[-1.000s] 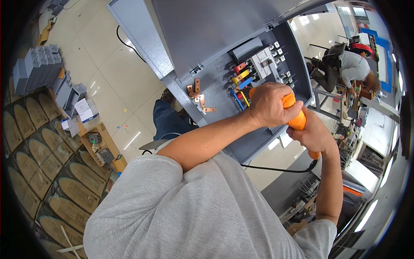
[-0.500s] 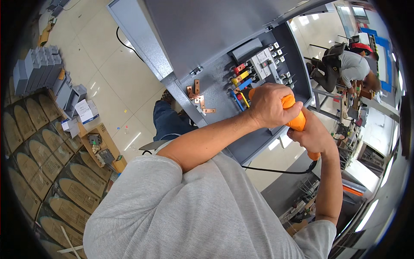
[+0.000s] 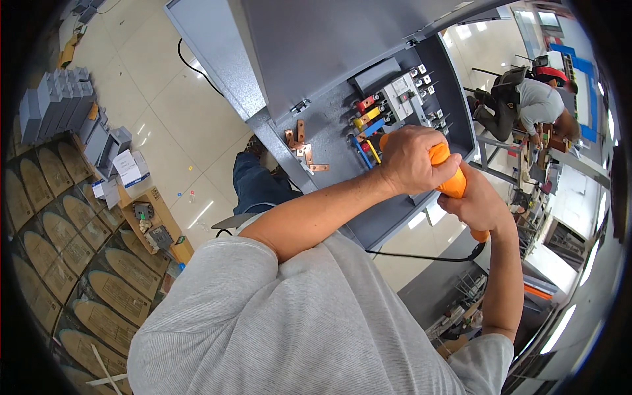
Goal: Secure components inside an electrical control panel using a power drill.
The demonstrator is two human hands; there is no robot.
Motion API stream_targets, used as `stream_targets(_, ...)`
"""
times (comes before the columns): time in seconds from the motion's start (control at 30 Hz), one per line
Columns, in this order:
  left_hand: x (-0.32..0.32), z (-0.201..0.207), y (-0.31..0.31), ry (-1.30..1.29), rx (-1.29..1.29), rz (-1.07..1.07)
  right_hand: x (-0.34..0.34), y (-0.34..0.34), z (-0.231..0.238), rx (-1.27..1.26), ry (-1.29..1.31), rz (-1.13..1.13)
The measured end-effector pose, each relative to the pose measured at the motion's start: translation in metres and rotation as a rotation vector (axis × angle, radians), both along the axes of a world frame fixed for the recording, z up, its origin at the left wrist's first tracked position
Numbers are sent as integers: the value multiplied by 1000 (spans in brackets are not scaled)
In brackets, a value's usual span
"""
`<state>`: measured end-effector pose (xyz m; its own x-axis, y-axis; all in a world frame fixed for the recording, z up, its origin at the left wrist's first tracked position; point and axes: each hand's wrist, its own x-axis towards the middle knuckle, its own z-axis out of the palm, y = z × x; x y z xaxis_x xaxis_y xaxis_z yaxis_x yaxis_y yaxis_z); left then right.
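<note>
I have both hands together on one tool. The left hand (image 3: 416, 158) is clamped over the front of the orange tool (image 3: 454, 184), thumb stretched toward the right hand (image 3: 484, 205), which is wrapped around the tool just beside it, on the four o'clock side. On my feed the tool sits near three o'clock, over the grey box (image 3: 329, 122). A little of its nose shows past the left hand at that hand's ten o'clock, close to the coloured strips (image 3: 367, 120); I cannot tell whether the tip touches anything.

The strips, red, yellow and blue, stand at the breaker (image 3: 409, 108), which I see toward one o'clock. The copper bars (image 3: 301, 130) lie loose in the box, a short way off centre toward twelve, well apart from both hands. The box's lid (image 3: 329, 52) fills twelve o'clock. A black cord (image 3: 434, 260) runs from the tool's lower end across four o'clock. Out at two o'clock, a co-worker (image 3: 541, 102) bends forward; grey cases (image 3: 56, 108) are stacked at ten, cartons (image 3: 108, 289) at eight.
</note>
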<state>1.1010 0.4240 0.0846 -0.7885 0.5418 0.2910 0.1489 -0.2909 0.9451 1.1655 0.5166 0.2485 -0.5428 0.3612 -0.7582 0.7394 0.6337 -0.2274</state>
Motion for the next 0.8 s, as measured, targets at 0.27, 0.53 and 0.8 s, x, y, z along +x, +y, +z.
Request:
stream_targets(0.27,2,1,-1,-2,0,4,3,3,-1,6,39,49)
stream_targets(0.53,2,0,1,20,-10,3,0,3,2,-7,-69,-9)
stream_targets(0.8,1,0,2,2,-15,-15,0,4,2,-12,-56,-3)
